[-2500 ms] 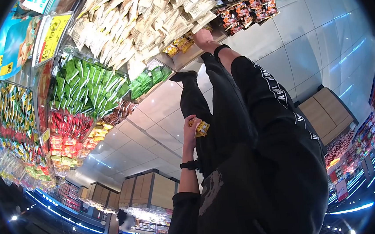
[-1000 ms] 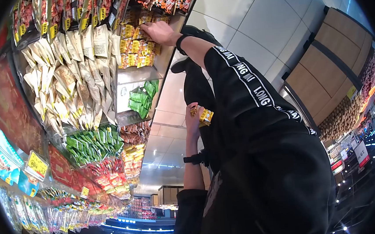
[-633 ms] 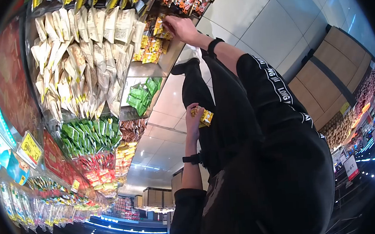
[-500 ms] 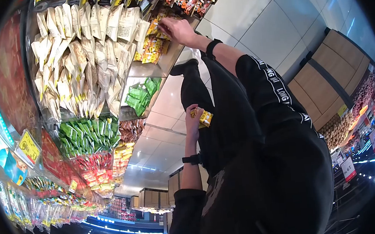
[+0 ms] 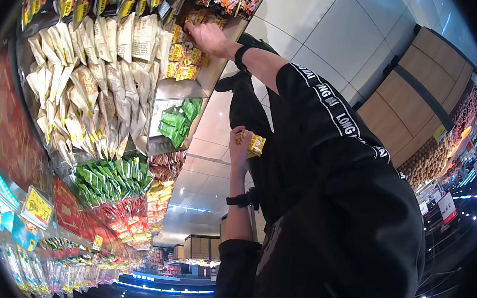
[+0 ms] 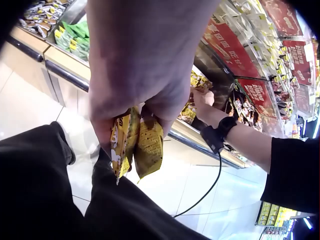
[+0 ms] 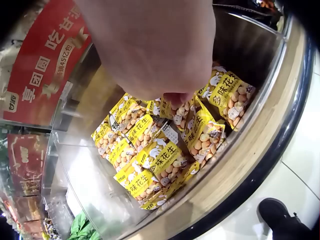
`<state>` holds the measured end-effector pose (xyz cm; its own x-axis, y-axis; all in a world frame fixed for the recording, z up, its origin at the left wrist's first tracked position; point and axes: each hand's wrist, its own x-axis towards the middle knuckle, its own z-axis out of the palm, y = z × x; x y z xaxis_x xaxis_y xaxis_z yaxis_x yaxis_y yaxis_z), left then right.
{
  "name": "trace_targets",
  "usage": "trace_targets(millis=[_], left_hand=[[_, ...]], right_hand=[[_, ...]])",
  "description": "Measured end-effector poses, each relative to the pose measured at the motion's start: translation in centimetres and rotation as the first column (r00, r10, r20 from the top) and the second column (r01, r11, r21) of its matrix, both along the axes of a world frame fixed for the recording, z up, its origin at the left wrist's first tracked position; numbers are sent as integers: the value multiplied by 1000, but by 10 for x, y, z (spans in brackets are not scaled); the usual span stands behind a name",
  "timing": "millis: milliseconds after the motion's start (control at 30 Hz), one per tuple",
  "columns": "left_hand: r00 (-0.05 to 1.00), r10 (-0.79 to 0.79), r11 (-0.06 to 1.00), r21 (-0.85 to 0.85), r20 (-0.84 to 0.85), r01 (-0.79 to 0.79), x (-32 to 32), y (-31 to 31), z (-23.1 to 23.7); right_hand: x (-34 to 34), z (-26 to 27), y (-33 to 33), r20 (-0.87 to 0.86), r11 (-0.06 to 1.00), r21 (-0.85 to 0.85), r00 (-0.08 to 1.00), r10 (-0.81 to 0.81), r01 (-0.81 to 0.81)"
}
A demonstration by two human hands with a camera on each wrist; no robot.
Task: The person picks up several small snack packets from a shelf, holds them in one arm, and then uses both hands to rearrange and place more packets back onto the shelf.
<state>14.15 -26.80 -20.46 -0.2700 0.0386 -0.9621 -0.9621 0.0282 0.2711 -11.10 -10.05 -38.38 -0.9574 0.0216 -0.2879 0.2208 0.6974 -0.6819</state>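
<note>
Two small yellow snack packets [image 6: 149,147] hang from my left hand [image 5: 239,146], pinched between thumb and fingers in front of the legs. The left wrist view shows them side by side, bottoms down. My right hand [image 5: 207,39] reaches down into a clear-walled bin [image 7: 85,185]. Its fingertips are right at the yellow peanut packets [image 7: 165,157], which have peanuts printed on them and lie loosely stacked. The back of the hand hides most of the fingers in the right wrist view, so I cannot tell whether they grip a packet.
Beige paper packets [image 5: 99,87] fill the neighbouring bin. Green packets [image 5: 177,123] lie in a nearby compartment, with more green ones [image 5: 112,181] beyond. Orange-and-black packets [image 5: 229,1] are on the other side. A wooden edge [image 7: 250,165] borders the bin above the tiled floor.
The right hand was lifted a little toward the bin's edge half a second ago and is now back over the peanut packets. The left hand keeps its packets. The view has shifted along the shelf.
</note>
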Motion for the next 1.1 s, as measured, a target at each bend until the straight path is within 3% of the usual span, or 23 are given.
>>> trace_targets(millis=[67, 167, 233, 300, 333, 433, 533, 700, 800, 867, 967, 1100], left_hand=[[994, -91, 996, 0, -68, 91, -18, -1, -4], [984, -122, 993, -17, -130, 121, -45, 3, -12], [981, -112, 994, -5, -156, 113, -61, 6, -21], [944, -66, 996, -83, -323, 41, -74, 8, -38], [943, 6, 999, -36, -332, -19, -84, 12, -41], [900, -133, 987, -138, -415, 83, -108, 18, -57], [863, -218, 976, -119, -456, 183, -116, 16, -71], [860, -140, 989, -109, -490, 99, -109, 20, -73], [856, -166, 986, -102, -490, 133, -97, 12, -71], [858, -164, 986, -90, -487, 137, -91, 11, -56], [875, -140, 990, -67, -464, 123, -81, 6, -51], [892, -11, 1000, -25, -451, 0, -110, 5, -69]], right_hand=[[9, 8, 2, -141, 999, -34, 990, -23, 19], [17, 28, 6, -172, 996, -79, 984, -43, 30], [23, 28, 7, -151, 991, -121, 986, -70, 52], [33, 28, 9, -38, 958, -278, 996, -80, 66], [42, 30, 11, -76, 933, -343, 988, -138, 104], [84, 28, 24, -14, 935, -326, 988, -151, 138], [120, 30, 39, 42, 934, -321, 988, -150, 155], [147, 24, 31, 16, 948, -313, 999, -48, 50], [127, 26, 21, -111, 973, -218, 988, -105, 79], [98, 26, 16, -74, 996, 56, 995, -66, 70], [56, 29, 20, 16, 975, 192, 993, -115, 109], [38, -6, 21, 15, 979, 200, 999, -45, 41]])
